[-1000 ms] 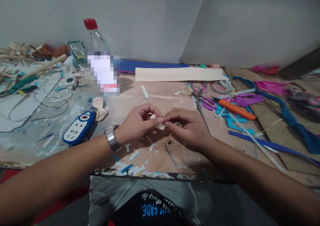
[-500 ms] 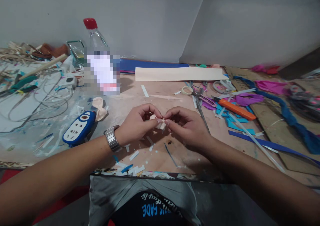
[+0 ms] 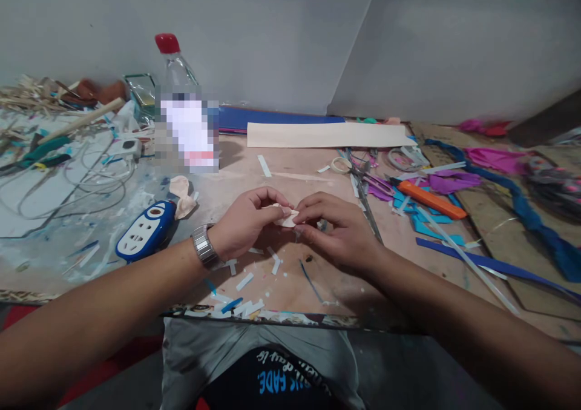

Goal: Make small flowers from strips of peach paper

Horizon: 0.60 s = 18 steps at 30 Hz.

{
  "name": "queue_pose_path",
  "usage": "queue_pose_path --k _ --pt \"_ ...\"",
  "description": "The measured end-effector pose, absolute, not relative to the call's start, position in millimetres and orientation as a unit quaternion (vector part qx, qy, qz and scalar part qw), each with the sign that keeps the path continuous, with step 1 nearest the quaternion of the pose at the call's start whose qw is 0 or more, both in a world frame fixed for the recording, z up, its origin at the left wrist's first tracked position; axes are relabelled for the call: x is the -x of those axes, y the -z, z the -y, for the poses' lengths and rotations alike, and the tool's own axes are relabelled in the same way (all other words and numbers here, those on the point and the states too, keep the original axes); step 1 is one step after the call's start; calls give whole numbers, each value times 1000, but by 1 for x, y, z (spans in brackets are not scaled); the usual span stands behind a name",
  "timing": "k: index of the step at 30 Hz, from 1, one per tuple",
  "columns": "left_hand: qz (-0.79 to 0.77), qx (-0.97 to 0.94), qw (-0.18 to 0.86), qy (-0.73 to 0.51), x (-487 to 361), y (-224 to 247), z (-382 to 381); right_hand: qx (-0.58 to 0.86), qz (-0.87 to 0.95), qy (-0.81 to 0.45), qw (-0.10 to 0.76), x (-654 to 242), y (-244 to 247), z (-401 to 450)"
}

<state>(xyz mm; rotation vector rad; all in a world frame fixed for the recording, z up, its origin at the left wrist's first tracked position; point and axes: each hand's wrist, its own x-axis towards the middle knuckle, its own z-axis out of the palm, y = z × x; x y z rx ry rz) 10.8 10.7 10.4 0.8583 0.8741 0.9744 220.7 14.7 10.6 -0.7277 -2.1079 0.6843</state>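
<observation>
A small, thin, pale cream, paper-like piece (image 3: pixel 287 220) sits above the brownish tabletop (image 3: pixel 227 186), seemingly lengthwise from left to right; the left hand (image 3: pixel 242 223) pinches its left end; the right hand's (image 3: pixel 338 228) slightly parted fingertips touch its right, their hold unclear.

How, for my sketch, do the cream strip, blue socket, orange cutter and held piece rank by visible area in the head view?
Cream strip
Blue socket
Orange cutter
Held piece (smallest visible area; partly hidden, full size unsure)
</observation>
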Motion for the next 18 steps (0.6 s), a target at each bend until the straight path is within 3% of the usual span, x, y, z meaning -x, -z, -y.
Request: queue_pose_path --k 18 --pt "-410 -540 613 -405 -8 -8 -7 324 816 -294 377 -219 -10 -13"
